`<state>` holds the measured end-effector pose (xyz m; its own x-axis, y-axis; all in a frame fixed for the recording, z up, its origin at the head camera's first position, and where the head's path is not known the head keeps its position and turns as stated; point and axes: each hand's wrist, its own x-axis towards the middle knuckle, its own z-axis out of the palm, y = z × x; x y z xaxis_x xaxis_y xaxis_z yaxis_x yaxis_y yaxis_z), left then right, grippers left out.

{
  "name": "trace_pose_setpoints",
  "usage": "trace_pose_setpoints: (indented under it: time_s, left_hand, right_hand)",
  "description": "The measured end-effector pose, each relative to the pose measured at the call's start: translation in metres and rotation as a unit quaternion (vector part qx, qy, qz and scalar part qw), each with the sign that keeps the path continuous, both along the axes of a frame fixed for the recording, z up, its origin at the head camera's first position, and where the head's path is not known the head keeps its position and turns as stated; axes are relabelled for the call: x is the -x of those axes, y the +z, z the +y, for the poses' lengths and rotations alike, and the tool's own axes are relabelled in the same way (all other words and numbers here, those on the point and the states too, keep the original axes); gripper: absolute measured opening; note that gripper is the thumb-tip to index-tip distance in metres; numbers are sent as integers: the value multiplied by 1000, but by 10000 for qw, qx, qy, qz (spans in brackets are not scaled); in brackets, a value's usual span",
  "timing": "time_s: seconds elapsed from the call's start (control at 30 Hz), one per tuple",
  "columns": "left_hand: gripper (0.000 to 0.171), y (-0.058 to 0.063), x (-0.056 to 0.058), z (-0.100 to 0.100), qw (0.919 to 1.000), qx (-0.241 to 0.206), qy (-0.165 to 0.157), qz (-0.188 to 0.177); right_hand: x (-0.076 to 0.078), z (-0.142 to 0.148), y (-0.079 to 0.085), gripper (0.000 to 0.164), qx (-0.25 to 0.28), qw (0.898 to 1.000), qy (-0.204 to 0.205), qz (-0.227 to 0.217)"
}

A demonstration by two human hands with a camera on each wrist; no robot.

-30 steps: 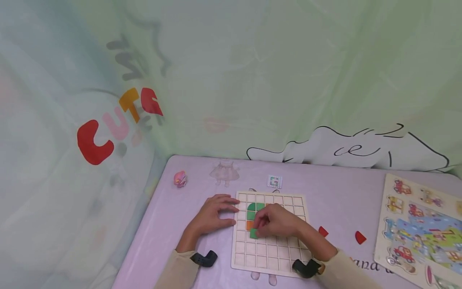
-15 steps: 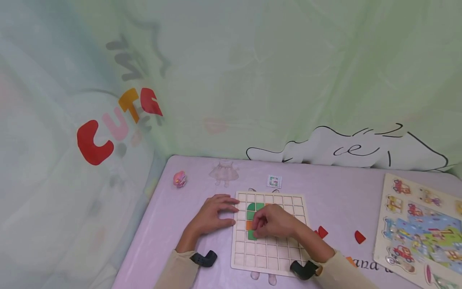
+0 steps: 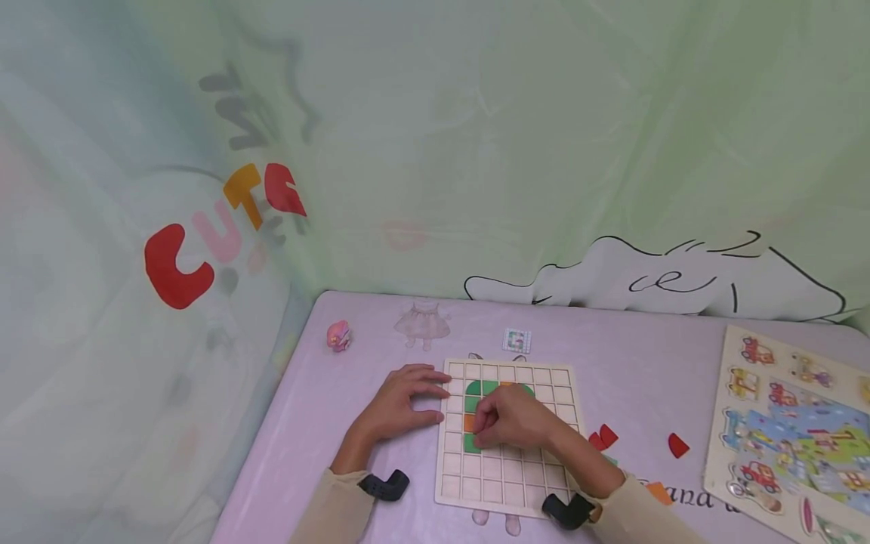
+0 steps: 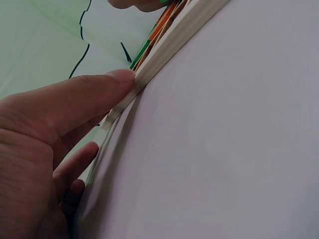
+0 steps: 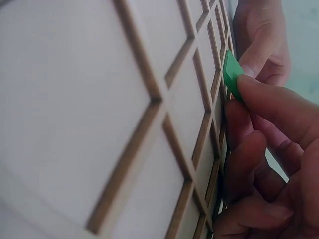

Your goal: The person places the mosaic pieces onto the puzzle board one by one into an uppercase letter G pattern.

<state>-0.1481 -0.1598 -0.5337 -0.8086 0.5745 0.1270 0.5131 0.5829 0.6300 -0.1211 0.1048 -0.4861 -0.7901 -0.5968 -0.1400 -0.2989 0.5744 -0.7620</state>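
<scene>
A wooden grid board (image 3: 508, 495) lies on the lilac table cover. My right hand (image 3: 514, 417) pinches a green square tile (image 3: 471, 443) between thumb and finger over the board's left part, just below an orange tile (image 3: 470, 422). The right wrist view shows that green tile (image 5: 232, 74) tilted against the grid. Further green tiles (image 3: 473, 388) and a bit of orange sit in the upper rows, partly hidden by the hand. At the board's left edge rests my left hand (image 3: 405, 400), fingers loosely spread; in the left wrist view its thumb (image 4: 99, 94) touches the board's side.
Red quarter-round pieces (image 3: 677, 445) and an orange piece (image 3: 658, 493) lie right of the board. Behind it is a small pattern card (image 3: 517, 341). A pink figurine (image 3: 338, 336) stands at back left, and a picture puzzle board (image 3: 788, 438) lies at far right.
My right hand has moved slightly left with the green tile, which now lines up with the cell below the orange one. The left hand stays where it was.
</scene>
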Motion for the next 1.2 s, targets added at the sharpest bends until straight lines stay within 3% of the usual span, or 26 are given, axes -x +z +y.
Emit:
trace_pose_setpoints:
  time_s: [0.3, 1.2]
  left_hand:
    - [32, -3, 1, -1, 10000, -10, 12, -5]
    - [31, 3, -1, 0, 9999, 11, 31, -111]
  right_hand:
    - [-1, -3, 0, 18, -164, 9997, -165, 41]
    - [-1, -5, 0, 23, -388, 9986, -345, 49]
